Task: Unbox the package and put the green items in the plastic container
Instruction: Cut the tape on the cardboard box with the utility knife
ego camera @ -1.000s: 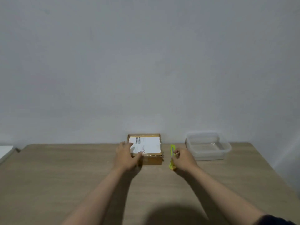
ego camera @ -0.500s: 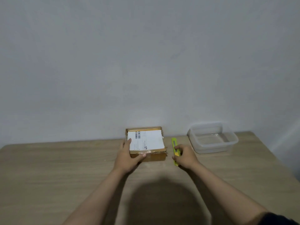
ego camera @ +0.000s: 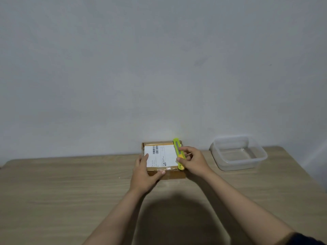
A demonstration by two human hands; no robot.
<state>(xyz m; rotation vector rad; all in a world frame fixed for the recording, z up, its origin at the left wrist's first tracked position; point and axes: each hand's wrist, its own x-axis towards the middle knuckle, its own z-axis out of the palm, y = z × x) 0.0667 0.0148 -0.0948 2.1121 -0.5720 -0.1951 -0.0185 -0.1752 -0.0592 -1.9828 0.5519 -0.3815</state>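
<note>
Left hand (ego camera: 144,171) steadies our taped cardboard package (ego camera: 163,160) | right hand (ego camera: 193,160) grips utility knife (ego camera: 178,153), lengthwise along the box's right edge

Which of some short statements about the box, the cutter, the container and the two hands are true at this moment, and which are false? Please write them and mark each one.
1. The left hand holds the brown cardboard box with the white shipping label at its near left corner. True.
2. The right hand holds a red pair of scissors. False: it grips a yellow-green plastic utility cutter.
3. The clear plastic container stands to the right of the box, apart from it. True.
4. Green items already lie in the container. False: nothing green shows inside it.
5. The box stands open with its flaps up. False: it is closed, with tape across the near edge.
</note>
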